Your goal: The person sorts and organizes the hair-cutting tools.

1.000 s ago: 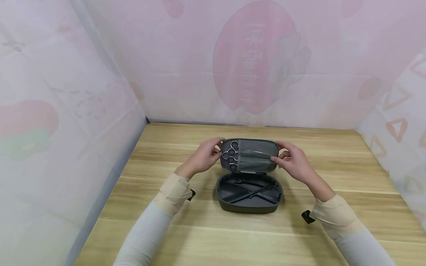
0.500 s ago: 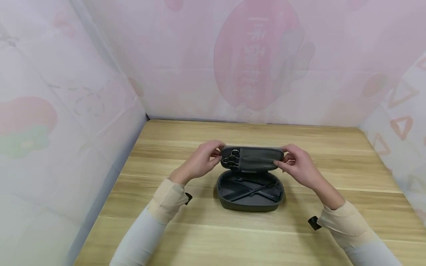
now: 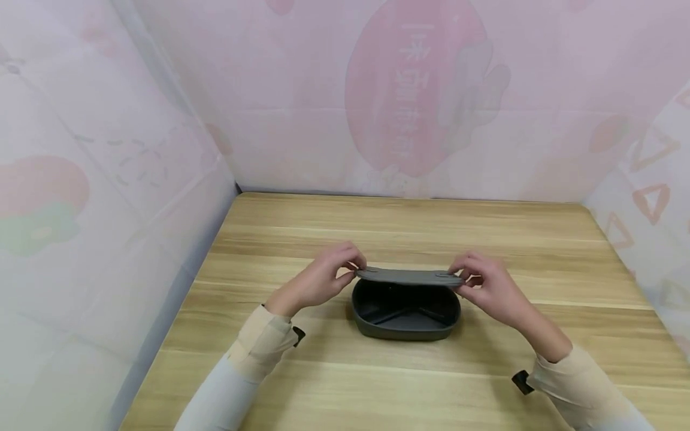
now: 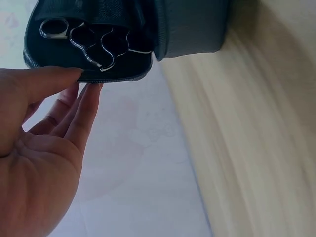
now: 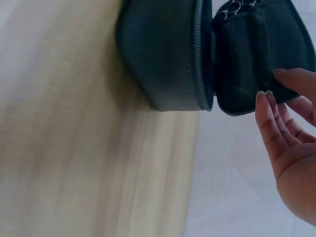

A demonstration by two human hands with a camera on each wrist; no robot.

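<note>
Both hands pinch the grey case's lid [image 3: 408, 276], left hand [image 3: 318, 280] at its nine o'clock end, right hand [image 3: 492, 287] at three o'clock, holding it half-lowered over the base [image 3: 405, 326] mid-table [image 3: 323, 371]

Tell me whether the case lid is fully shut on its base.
No: in the head view the lid sits raised above the base, leaving the dark interior visible beneath it.

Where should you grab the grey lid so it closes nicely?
Best at the lid's two short ends, one from each side, as the left hand and right hand do. It is long and thin, so end pinches probably keep it level over the case.
</note>
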